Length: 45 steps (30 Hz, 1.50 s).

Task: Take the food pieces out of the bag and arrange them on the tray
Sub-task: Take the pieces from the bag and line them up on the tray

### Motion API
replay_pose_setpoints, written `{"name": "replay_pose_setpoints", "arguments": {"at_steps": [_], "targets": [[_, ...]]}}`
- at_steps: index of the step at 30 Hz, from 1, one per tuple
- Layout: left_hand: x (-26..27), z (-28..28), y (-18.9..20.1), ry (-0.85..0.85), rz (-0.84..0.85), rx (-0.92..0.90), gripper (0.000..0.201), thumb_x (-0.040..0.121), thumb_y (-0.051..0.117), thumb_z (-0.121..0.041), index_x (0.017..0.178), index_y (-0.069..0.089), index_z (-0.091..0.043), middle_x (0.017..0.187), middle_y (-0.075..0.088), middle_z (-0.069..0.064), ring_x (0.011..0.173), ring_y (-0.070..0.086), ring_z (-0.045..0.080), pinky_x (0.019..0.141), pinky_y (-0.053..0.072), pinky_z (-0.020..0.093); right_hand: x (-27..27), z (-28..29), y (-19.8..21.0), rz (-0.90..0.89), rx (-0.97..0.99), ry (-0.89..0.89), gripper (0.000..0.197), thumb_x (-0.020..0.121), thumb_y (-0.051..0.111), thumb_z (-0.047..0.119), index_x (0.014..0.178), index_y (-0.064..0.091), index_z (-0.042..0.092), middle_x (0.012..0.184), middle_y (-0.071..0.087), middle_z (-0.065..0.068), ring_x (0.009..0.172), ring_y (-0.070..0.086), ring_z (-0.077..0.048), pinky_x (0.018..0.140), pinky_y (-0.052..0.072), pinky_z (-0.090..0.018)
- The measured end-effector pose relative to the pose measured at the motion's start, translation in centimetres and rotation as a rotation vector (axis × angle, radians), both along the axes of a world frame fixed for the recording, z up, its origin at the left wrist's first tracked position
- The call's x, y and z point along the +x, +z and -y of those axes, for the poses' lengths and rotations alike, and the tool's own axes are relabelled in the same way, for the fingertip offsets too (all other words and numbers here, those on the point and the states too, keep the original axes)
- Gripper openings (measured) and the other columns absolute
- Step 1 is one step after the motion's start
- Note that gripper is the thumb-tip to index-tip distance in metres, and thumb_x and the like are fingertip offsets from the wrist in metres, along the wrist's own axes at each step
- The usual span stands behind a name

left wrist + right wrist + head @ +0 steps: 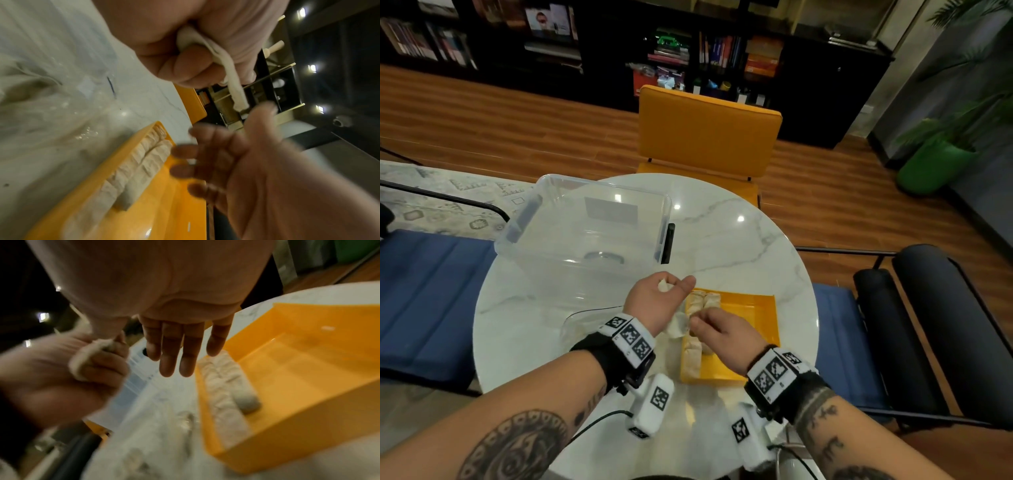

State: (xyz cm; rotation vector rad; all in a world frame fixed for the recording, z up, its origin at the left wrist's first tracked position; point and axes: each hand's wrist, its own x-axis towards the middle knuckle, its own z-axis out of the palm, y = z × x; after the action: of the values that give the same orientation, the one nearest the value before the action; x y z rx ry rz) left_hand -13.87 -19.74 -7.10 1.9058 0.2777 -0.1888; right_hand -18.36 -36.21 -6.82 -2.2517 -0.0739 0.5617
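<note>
My left hand is raised over the left edge of the yellow tray, its fingers curled round a pale, limp food piece that hangs down from the fist. My right hand hovers over the tray beside it with the four fingers straight; its thumb touches the lower end of the hanging piece. Several pale food pieces lie in two rows along the tray's left wall. The clear plastic bag lies crumpled on the table left of the tray.
A large clear plastic bin stands on the round marble table behind the hands. An orange chair is at the far side, with blue seats to the left and right. The tray's right half is bare.
</note>
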Motion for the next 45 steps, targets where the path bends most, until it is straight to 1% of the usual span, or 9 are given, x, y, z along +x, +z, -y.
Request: {"name": "replay_pose_setpoints", "arguments": {"at_steps": [3, 8, 14, 18, 24, 28, 34, 41, 45], "targets": [[0.2, 1.5, 0.3, 0.025, 0.011, -0.001, 0.035, 0.083, 0.068, -0.055, 0.074, 0.062, -0.022, 0.063, 0.063, -0.002, 0.062, 0.059, 0.015, 0.061, 0.045, 0.028, 0.8, -1.1, 1.1, -0.031, 0.202, -0.111, 0.035, 0.094, 0.062, 0.044, 0.115, 0.064, 0.016, 0.093, 0.073, 0.004, 0.078, 0.071, -0.006, 0.064, 0.049, -0.016], [0.5, 1.5, 0.3, 0.123, 0.004, -0.116, 0.043, 0.083, 0.067, -0.057, 0.084, 0.065, -0.014, 0.063, 0.066, 0.001, 0.060, 0.063, 0.019, 0.067, 0.054, 0.035, 0.7, -0.5, 1.6, -0.078, 0.427, -0.276, 0.006, 0.092, 0.070, 0.017, 0.090, 0.066, 0.013, 0.070, 0.071, -0.001, 0.065, 0.070, -0.016, 0.059, 0.048, -0.024], [0.3, 0.5, 0.6, 0.154, -0.126, -0.444, 0.034, 0.090, 0.068, -0.041, 0.093, 0.062, -0.007, 0.072, 0.064, 0.007, 0.054, 0.060, 0.018, 0.053, 0.052, 0.029, 0.4, 1.4, 1.9, -0.077, 0.543, -0.391, 0.007, 0.094, 0.066, 0.013, 0.089, 0.063, 0.010, 0.072, 0.071, 0.000, 0.069, 0.070, -0.020, 0.059, 0.047, -0.026], [-0.4, 0.4, 0.6, 0.034, -0.171, -0.461, 0.016, 0.092, 0.068, -0.027, 0.097, 0.063, -0.013, 0.088, 0.071, 0.009, 0.051, 0.056, 0.016, 0.045, 0.044, 0.024, 0.8, 2.4, 2.3, -0.040, 0.544, -0.461, 0.006, 0.096, 0.063, 0.012, 0.100, 0.064, 0.009, 0.085, 0.073, -0.004, 0.069, 0.069, -0.016, 0.058, 0.047, -0.023], [-0.7, 1.1, 0.3, -0.349, -0.041, -0.123, 0.030, 0.083, 0.077, -0.029, 0.111, 0.069, -0.039, 0.070, 0.065, -0.011, 0.045, 0.053, 0.003, 0.046, 0.043, 0.019, 2.3, 4.3, 3.1, 0.138, -0.113, -0.096, 0.017, 0.087, 0.069, 0.033, 0.100, 0.061, 0.042, 0.086, 0.069, 0.009, 0.080, 0.067, -0.010, 0.075, 0.054, -0.029], [-0.6, 1.8, -0.6, -0.462, -0.014, 0.111, 0.029, 0.079, 0.078, -0.041, 0.106, 0.072, -0.038, 0.096, 0.067, -0.013, 0.060, 0.056, -0.003, 0.057, 0.042, 0.017, 3.0, 4.6, 4.0, 0.139, -0.148, -0.055, 0.023, 0.079, 0.078, 0.034, 0.086, 0.057, 0.039, 0.086, 0.069, 0.008, 0.080, 0.066, -0.010, 0.076, 0.056, -0.033], [-0.1, 2.1, -1.4, -0.404, -0.041, 0.057, 0.013, 0.079, 0.077, -0.042, 0.089, 0.075, -0.035, 0.081, 0.068, -0.013, 0.059, 0.054, -0.002, 0.060, 0.043, 0.022, 2.9, 4.8, 3.3, 0.184, 0.022, -0.141, 0.012, 0.084, 0.076, 0.027, 0.093, 0.070, 0.031, 0.084, 0.072, 0.008, 0.082, 0.068, -0.008, 0.082, 0.057, -0.032], [0.1, 1.0, -2.6, -0.391, -0.048, 0.245, 0.013, 0.086, 0.070, -0.043, 0.097, 0.069, -0.035, 0.084, 0.063, -0.017, 0.061, 0.053, -0.002, 0.058, 0.042, 0.018, 3.2, 4.9, 0.5, 0.114, -0.122, -0.109, 0.005, 0.090, 0.065, 0.026, 0.087, 0.064, 0.029, 0.075, 0.062, 0.010, 0.072, 0.059, -0.010, 0.071, 0.052, -0.030], [0.1, 0.1, -4.7, -0.385, -0.141, 0.466, 0.025, 0.087, 0.064, -0.048, 0.106, 0.068, -0.032, 0.113, 0.068, -0.004, 0.095, 0.063, 0.015, 0.078, 0.047, 0.025, 2.7, 4.9, -2.1, -0.053, -0.310, 0.049, 0.007, 0.090, 0.062, 0.026, 0.086, 0.059, 0.031, 0.077, 0.057, 0.012, 0.071, 0.055, -0.010, 0.063, 0.045, -0.026]]}}
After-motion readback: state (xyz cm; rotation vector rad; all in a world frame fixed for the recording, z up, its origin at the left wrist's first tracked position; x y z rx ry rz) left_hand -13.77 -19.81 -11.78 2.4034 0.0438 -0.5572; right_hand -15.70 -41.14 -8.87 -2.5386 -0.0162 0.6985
